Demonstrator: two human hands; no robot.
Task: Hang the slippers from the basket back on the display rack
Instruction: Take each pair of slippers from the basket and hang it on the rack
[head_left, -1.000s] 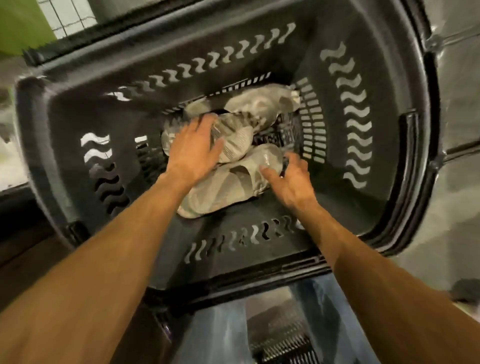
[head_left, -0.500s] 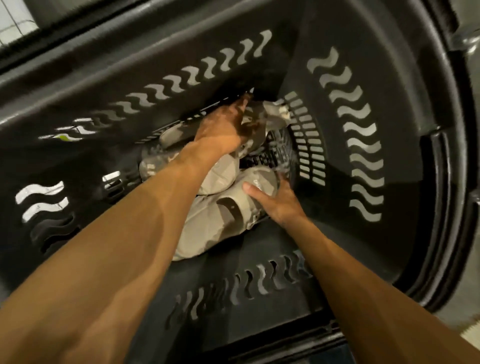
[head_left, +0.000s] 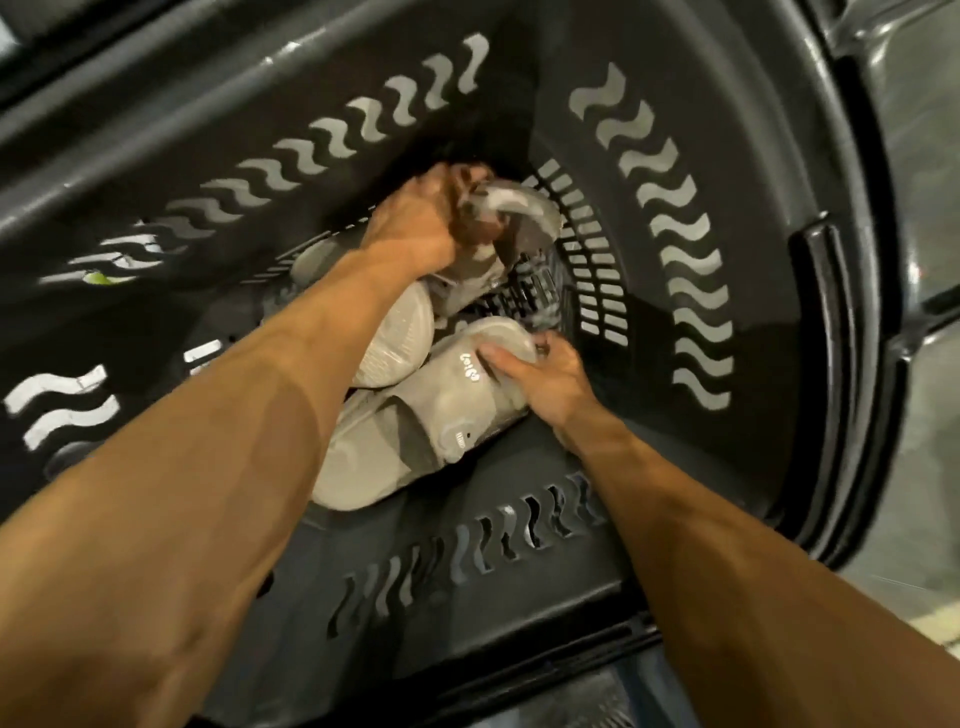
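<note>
Both my arms reach down into a deep dark grey plastic basket (head_left: 727, 171) with wave-shaped slots in its walls. Several beige slippers in clear plastic wrap lie on its bottom. My left hand (head_left: 421, 223) is closed on the far wrapped slipper (head_left: 519, 218) near the back wall. My right hand (head_left: 545, 379) grips the toe end of the nearest slipper (head_left: 410, 431), which has white lettering on its strap. Another slipper (head_left: 400, 338) lies sole up between the two, partly under my left forearm. The display rack is out of view.
The basket's walls rise all around my hands, with its thick rim and handle (head_left: 841, 364) at the right. Pale floor (head_left: 924, 156) shows beyond the right rim. A slotted grid (head_left: 587, 270) forms the basket's far right corner.
My left hand moved from the middle slipper to the far one and closed on it. My right hand tightened on the near slipper's toe. The view dropped closer into the basket.
</note>
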